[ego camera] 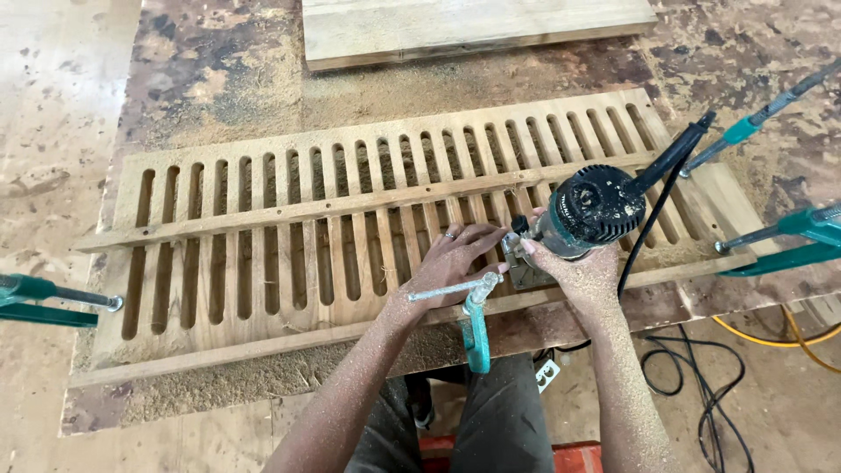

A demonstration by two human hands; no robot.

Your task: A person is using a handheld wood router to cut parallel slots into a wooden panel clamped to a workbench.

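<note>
A long wooden panel (263, 236) with several parallel slots lies across a dusty workbench. A thin wooden guide strip (289, 210) runs along it. My right hand (574, 267) grips the body of a teal and black trim router (591, 215) standing on the panel's near right part. My left hand (451, 258) lies flat on the slats just left of the router base, fingertips touching it. Sawdust coats both forearms. The router bit is hidden under the tool.
Teal clamps hold the panel: one at the near edge (476, 320), one at the left (44, 293), two at the right (788, 236). A thick plank (473, 26) lies at the back. The router's black cord (701, 385) and a yellow hose (788, 337) trail on the floor.
</note>
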